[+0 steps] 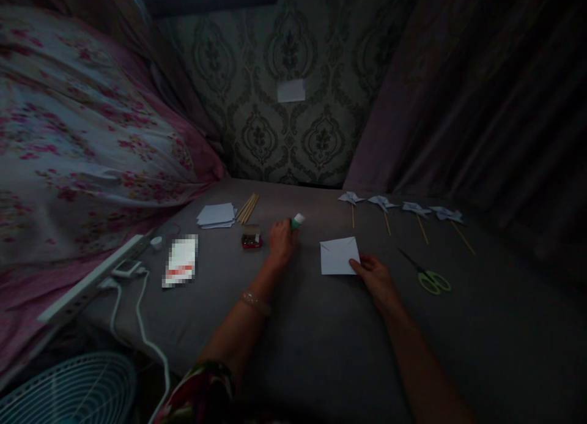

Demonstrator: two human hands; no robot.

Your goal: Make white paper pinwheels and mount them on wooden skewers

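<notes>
My left hand (281, 238) is closed around a small green bottle with a white end (298, 219), over the middle of the table; most of the bottle is hidden by the fingers. My right hand (376, 278) pinches the lower right edge of a square sheet of white paper (338, 259). Two slanting lines run inward from the paper's upper corners; I cannot tell whether they are cuts or creases. Left of my left hand stands a small open red box (252, 240) with small dark pieces in it. Scissors with green handles (426, 279) lie right of my right hand.
Several paper pinwheels on sticks (384, 204) lie at the back right. A stack of white paper (216, 215) and a bundle of wooden sticks (248, 208) are at the back left. A power strip (94, 277) with white cables runs along the left edge, above a fan (73, 390).
</notes>
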